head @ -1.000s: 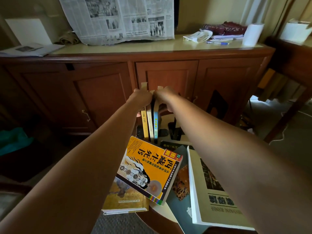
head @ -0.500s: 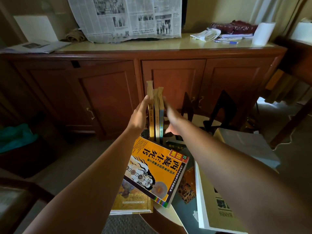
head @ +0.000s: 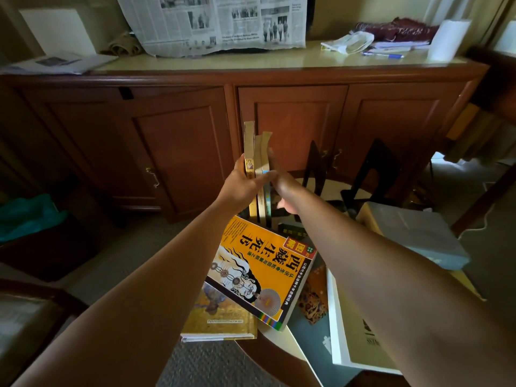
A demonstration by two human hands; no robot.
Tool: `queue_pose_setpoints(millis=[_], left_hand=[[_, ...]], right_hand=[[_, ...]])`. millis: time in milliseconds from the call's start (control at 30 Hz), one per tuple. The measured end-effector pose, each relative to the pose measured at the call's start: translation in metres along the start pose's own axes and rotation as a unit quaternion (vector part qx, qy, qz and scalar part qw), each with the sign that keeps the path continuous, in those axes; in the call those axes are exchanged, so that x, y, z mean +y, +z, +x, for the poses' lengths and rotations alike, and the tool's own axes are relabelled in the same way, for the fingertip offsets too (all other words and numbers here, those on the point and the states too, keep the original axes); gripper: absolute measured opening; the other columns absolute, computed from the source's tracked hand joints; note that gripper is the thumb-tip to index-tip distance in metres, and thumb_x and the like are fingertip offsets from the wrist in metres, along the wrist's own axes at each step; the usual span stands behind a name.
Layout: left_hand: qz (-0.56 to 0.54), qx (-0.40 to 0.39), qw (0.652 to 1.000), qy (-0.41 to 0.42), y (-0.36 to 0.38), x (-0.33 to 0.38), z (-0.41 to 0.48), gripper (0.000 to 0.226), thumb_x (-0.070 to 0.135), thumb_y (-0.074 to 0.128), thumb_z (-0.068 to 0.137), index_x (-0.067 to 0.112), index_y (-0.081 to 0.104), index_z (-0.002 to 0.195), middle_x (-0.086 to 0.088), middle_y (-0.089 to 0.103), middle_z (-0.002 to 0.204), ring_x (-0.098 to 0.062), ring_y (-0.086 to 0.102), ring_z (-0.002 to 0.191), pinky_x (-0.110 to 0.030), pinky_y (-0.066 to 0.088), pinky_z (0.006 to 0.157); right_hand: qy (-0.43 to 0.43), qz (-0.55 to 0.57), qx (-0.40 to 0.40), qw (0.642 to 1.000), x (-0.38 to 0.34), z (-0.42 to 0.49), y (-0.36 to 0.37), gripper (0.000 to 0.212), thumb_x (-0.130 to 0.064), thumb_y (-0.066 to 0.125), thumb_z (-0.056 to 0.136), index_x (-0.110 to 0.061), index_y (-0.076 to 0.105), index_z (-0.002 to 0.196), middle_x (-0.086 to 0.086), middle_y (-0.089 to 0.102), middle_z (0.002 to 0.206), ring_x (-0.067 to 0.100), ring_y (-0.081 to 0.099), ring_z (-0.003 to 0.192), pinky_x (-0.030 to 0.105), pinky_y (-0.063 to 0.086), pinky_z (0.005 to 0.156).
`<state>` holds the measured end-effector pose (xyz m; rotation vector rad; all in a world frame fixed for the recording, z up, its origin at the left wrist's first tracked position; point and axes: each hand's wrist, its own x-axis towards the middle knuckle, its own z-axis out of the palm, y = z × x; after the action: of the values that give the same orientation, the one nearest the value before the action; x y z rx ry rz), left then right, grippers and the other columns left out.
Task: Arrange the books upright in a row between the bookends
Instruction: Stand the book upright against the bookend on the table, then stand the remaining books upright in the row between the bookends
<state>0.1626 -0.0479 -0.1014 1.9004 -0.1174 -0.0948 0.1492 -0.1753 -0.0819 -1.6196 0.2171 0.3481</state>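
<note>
Three thin upright books (head: 257, 152) stand at the far left of a small round table (head: 282, 346). My left hand (head: 240, 186) grips them from the left, its thumb lying across the spines. My right hand (head: 282, 188) presses flat against their right side. Two black bookends (head: 315, 169) (head: 373, 170) stand to the right, apart from the held books. Lying flat nearer me are an orange book (head: 265, 263), a yellow book (head: 220, 321) beneath it, a large white book (head: 354, 347) and a grey-blue book (head: 416, 233).
A wooden sideboard (head: 178, 141) runs close behind the table, with a newspaper (head: 215, 23) hanging over its top and a paper roll (head: 448, 39) at the right. A chair (head: 30, 305) stands at the lower left. A teal cloth (head: 28, 216) lies on the floor.
Both hands have slid from the tops of the upright books down to their sides. My left thumb now wraps across the spines. The books stand slightly further from the bookends.
</note>
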Motion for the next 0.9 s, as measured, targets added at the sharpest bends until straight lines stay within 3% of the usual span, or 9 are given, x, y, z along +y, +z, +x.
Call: queue_pose_setpoints(millis=[67, 100, 233, 333, 467, 633, 700, 800, 900], left_hand=[[0.033, 0.014, 0.999, -0.001, 0.005, 0.0, 0.0, 0.081, 0.049, 0.078, 0.087, 0.021, 0.039, 0.152, 0.009, 0.07, 0.118, -0.012, 0.067, 0.109, -0.033, 0.052, 0.097], [0.047, 0.031, 0.998, -0.002, 0.008, 0.001, -0.002, 0.082, 0.046, 0.074, 0.091, 0.018, 0.034, 0.157, 0.006, 0.068, 0.122, -0.012, 0.064, 0.11, -0.029, 0.048, 0.093], [0.054, 0.054, 0.997, -0.01, 0.013, 0.002, -0.003, 0.084, 0.047, 0.069, 0.095, 0.016, 0.027, 0.161, 0.002, 0.065, 0.132, -0.014, 0.062, 0.111, -0.027, 0.045, 0.086], [0.056, 0.054, 0.997, -0.025, 0.012, 0.004, -0.003, 0.084, 0.05, 0.069, 0.094, 0.017, 0.029, 0.159, 0.002, 0.069, 0.123, -0.016, 0.067, 0.105, -0.022, 0.047, 0.073], [0.069, 0.099, 0.992, -0.033, 0.012, 0.007, -0.006, 0.059, 0.042, 0.071, 0.093, 0.017, 0.048, 0.142, 0.015, 0.063, 0.096, -0.008, 0.066, 0.091, -0.021, 0.048, 0.065], [0.033, 0.184, 0.982, -0.008, 0.027, 0.02, -0.019, 0.099, 0.049, 0.076, 0.067, 0.014, 0.036, 0.151, -0.006, 0.056, 0.136, -0.024, 0.061, 0.119, -0.045, 0.056, 0.099], [0.035, 0.206, 0.978, 0.005, 0.035, 0.026, -0.024, 0.096, 0.032, 0.079, 0.076, 0.01, 0.028, 0.155, -0.012, 0.047, 0.145, -0.028, 0.058, 0.122, -0.044, 0.054, 0.099], [0.032, 0.218, 0.975, 0.008, 0.041, 0.03, -0.025, 0.096, 0.022, 0.075, 0.082, 0.01, 0.019, 0.159, -0.014, 0.038, 0.154, -0.03, 0.054, 0.127, -0.04, 0.053, 0.099], [0.017, 0.221, 0.975, 0.008, 0.044, 0.029, -0.027, 0.092, 0.019, 0.073, 0.085, 0.009, 0.019, 0.159, -0.013, 0.038, 0.154, -0.023, 0.053, 0.122, -0.03, 0.049, 0.091]], right_hand=[[-0.041, 0.015, 0.012, 0.999, 0.002, -0.004, -0.004, 0.042, -0.058, 0.026, 0.107, -0.032, 0.058, 0.116, -0.011, 0.063, 0.106, 0.013, 0.062, 0.104, 0.031, 0.048, 0.087], [-0.051, 0.019, 0.021, 0.998, 0.005, -0.003, -0.006, 0.034, -0.052, 0.03, 0.108, -0.034, 0.059, 0.114, -0.012, 0.062, 0.104, 0.015, 0.061, 0.108, 0.034, 0.047, 0.09], [-0.047, -0.057, 0.063, 0.995, 0.028, -0.015, -0.023, 0.024, -0.034, 0.048, 0.105, -0.024, 0.065, 0.12, -0.003, 0.066, 0.121, 0.025, 0.057, 0.123, 0.047, 0.045, 0.105], [-0.07, -0.167, 0.094, 0.979, 0.04, -0.05, -0.036, 0.036, -0.025, 0.052, 0.105, -0.023, 0.055, 0.14, -0.001, 0.06, 0.139, 0.02, 0.057, 0.125, 0.035, 0.045, 0.098], [-0.131, -0.304, 0.163, 0.929, 0.066, -0.11, -0.048, 0.044, -0.031, 0.058, 0.102, -0.023, 0.05, 0.144, -0.004, 0.056, 0.143, 0.014, 0.053, 0.129, 0.024, 0.036, 0.092], [-0.155, -0.428, 0.244, 0.856, 0.097, -0.162, -0.058, 0.047, -0.042, 0.063, 0.097, -0.019, 0.055, 0.137, 0.002, 0.058, 0.136, 0.021, 0.049, 0.133, 0.037, 0.043, 0.107], [-0.114, -0.49, 0.23, 0.833, 0.105, -0.18, -0.063, 0.061, -0.058, 0.061, 0.093, -0.021, 0.051, 0.14, 0.003, 0.053, 0.141, 0.023, 0.045, 0.135, 0.041, 0.042, 0.107], [-0.063, -0.501, 0.2, 0.84, 0.123, -0.194, -0.078, 0.079, -0.076, 0.054, 0.086, -0.023, 0.047, 0.144, 0.001, 0.05, 0.146, 0.023, 0.044, 0.138, 0.045, 0.04, 0.114], [-0.065, -0.521, 0.288, 0.801, 0.135, -0.194, -0.105, 0.075, -0.073, 0.05, 0.089, -0.018, 0.051, 0.139, 0.007, 0.055, 0.14, 0.027, 0.047, 0.134, 0.049, 0.043, 0.111]])
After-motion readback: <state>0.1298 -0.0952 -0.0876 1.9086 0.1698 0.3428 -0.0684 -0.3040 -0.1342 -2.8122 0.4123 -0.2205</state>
